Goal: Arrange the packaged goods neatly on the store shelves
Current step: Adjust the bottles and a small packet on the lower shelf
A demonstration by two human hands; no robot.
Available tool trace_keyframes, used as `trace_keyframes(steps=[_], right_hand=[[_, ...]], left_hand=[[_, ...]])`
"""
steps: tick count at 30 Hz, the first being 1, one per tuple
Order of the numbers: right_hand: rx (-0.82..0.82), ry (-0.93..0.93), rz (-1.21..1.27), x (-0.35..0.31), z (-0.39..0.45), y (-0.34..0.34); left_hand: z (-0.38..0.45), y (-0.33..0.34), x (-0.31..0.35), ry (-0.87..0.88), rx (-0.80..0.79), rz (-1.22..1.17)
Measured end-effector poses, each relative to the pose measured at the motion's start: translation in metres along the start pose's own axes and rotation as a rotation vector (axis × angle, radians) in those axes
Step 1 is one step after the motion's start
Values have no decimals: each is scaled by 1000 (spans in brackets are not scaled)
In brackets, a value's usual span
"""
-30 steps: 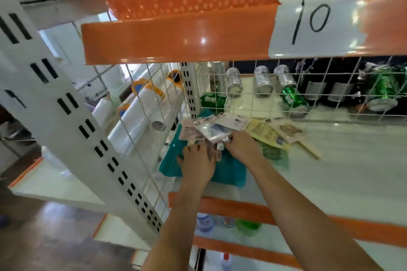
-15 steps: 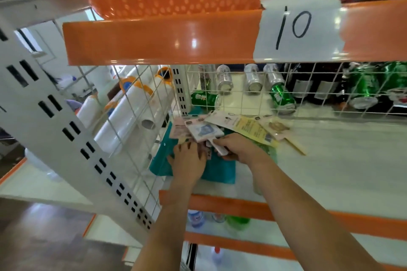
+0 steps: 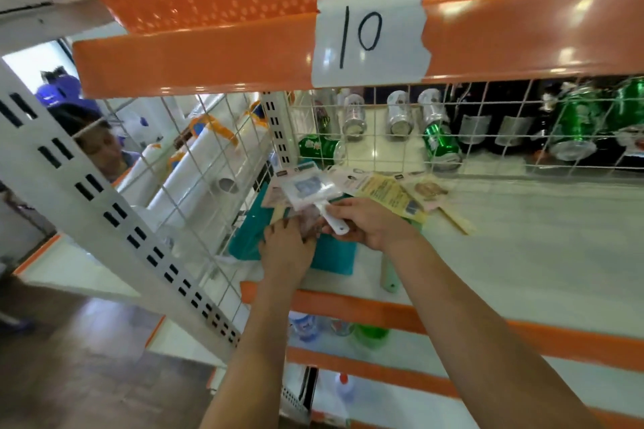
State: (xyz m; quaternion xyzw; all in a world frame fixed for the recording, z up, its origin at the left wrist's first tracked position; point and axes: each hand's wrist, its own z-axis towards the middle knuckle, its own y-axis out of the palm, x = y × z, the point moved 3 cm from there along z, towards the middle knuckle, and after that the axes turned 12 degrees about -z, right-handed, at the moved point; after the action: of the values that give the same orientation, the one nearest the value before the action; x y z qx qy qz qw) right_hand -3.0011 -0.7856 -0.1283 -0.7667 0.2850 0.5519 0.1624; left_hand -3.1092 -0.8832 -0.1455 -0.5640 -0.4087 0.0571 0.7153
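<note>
Gripping white-handled packet [image 3: 313, 195] | right hand [image 3: 369, 223] | left hand [image 3: 287, 247] on teal packs [image 3: 251, 237]

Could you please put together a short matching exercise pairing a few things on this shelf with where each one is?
Things:
1. paper label marked 10
2. teal packet
3. white-handled packaged tool
4. green cans

Places:
A. behind the wire grid at the back
B. held by the right hand
C. taped to the orange shelf edge above
D. lying flat on the shelf under both hands

Pairs: 1-C, 2-D, 3-B, 4-A
</note>
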Motion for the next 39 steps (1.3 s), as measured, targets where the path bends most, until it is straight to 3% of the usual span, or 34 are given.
trace_keyframes(steps=[5,18,24,28,39], right_hand=[[102,-47,83,1,-26,-25],[635,7,282,49,-121,-78],[855,-1,388,83,-190,-102],[983,-16,443,100,-241,-121],[1212,-39,466,147,-388,-183]], left_hand=[[1,-2,31,147,4,-45],[-23,46,108,474,-284,-76],[-61,90,153,708,-387,-61],[-99,103,189,740,-494,-144],[-220,152,300,950,-560,-107]])
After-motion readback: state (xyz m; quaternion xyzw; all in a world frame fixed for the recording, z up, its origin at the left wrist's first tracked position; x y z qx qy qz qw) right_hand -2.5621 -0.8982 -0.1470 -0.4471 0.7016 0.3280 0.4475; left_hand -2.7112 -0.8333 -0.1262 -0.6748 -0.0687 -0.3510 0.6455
